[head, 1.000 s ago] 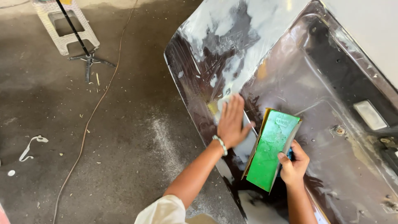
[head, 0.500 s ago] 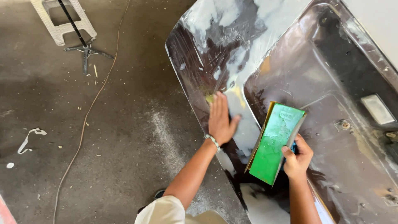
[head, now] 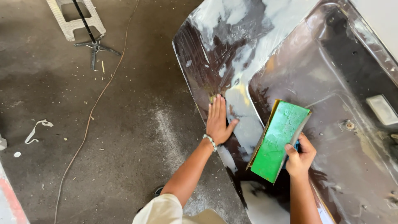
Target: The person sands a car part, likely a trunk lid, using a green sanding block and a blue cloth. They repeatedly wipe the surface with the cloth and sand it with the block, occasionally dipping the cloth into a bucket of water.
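1. Since half a second ago, the left hand (head: 218, 120) has stayed pressed flat on the panel, close to the same spot near its edge, while the green board in the right hand has tilted slightly, its top end now leaning further right.
2. Far left of both hands, a white crumpled strip of tape or rag (head: 36, 128) lies on the grey, dusty concrete floor (head: 137, 124), with a thin brown cable (head: 93, 108) running across the floor from top to bottom.
3. Up and to the left of the left hand stand a white latticed plastic stool (head: 72, 18) and a black metal stand with splayed feet (head: 95, 43).
4. Left hand: open, fingers together and stretched out, palm flat against the dark, glossy car body panel smeared with white filler (head: 232, 45); it grasps nothing. A beaded bracelet (head: 210, 142) circles its wrist, and a white sleeve (head: 159, 211) shows at the lower edge.
5. Patches of white and yellowish filler spread up the panel just above and to the right of the left fingertips.
6. Right hand (head: 299, 157): clenched on the lower right edge of a flat rectangular green-faced sanding board with a yellowish rim (head: 278, 139), held tilted just above the panel, to the right of the left hand and apart from it. Something blue shows between the fingers; what it is cannot be told.
7. Farther right of the grip, the panel's inner side shows dark pressed recesses and a small pale rectangular plate (head: 382, 108).
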